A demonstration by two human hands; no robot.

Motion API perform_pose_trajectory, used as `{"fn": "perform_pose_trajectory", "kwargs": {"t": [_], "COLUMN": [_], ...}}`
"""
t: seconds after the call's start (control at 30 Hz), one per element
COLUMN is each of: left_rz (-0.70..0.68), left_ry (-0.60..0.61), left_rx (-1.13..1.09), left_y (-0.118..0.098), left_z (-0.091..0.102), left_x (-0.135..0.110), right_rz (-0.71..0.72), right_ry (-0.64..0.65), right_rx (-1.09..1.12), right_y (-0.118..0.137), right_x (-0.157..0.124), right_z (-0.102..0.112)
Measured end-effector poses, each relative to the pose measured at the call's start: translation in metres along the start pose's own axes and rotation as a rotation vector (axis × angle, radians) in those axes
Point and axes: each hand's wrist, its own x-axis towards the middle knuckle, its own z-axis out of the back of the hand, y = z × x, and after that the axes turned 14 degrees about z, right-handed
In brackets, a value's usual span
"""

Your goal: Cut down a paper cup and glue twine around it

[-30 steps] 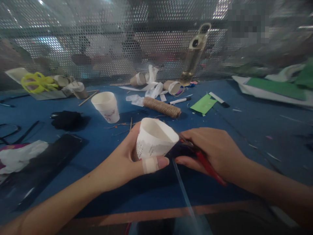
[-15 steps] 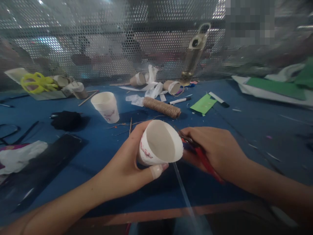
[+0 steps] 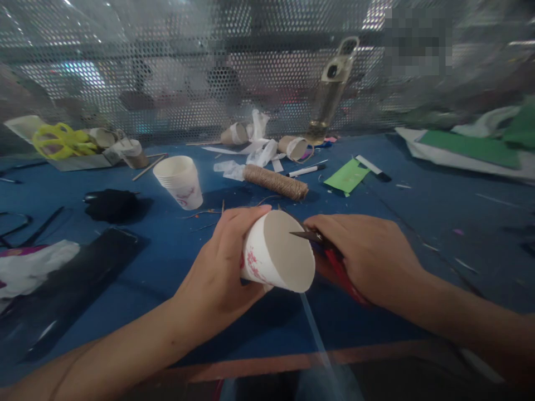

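Observation:
My left hand [image 3: 223,256] is wrapped around a white paper cup [image 3: 256,257] with a pink flower print. The cup is tilted, its mouth turned toward my right side. In my right hand [image 3: 368,250] is a pair of scissors [image 3: 340,273] with red handles. A dark blade reaches over the cup's far right rim, its tip in front of the opening. Most of the scissors' handles are hidden by my fingers. A thin pale strip [image 3: 314,328] runs from below the cup toward the table's front edge; whether it is joined to the cup I cannot tell.
A stack of paper cups [image 3: 179,181] stands at left behind my hands. Beyond lie a twine roll [image 3: 276,182], a marker [image 3: 307,170], green paper [image 3: 346,177] and twine-wrapped cups [image 3: 292,147]. A bottle [image 3: 330,94] stands by the perforated metal screen [image 3: 179,72]. Yellow scissors [image 3: 64,140] rest at far left.
My left hand has turned the cup, tipping its mouth further right and down. The scissors' blade now shows above the rim, where before it was mostly hidden behind the cup.

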Motion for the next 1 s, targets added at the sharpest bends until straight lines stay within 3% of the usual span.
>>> {"fn": "perform_pose_trajectory", "kwargs": {"t": [0.4,0.57,1.0], "left_rz": [-0.091,-0.081,-0.074], "left_ry": [-0.056,0.001,0.034], "left_rx": [0.080,0.088,0.088], "left_y": [0.0005,-0.0011,-0.0020], "left_z": [-0.0085,-0.0103,-0.0090], "left_x": [-0.0035,-0.0061,-0.0043], "right_rz": [-0.027,-0.049,0.026], "right_ry": [0.040,0.061,-0.030], "right_rx": [-0.058,-0.062,-0.120], "right_y": [0.0034,0.0011,0.0014], "right_x": [-0.0010,-0.0039,-0.0029], "right_z": [0.0016,-0.0012,-0.0021]}}
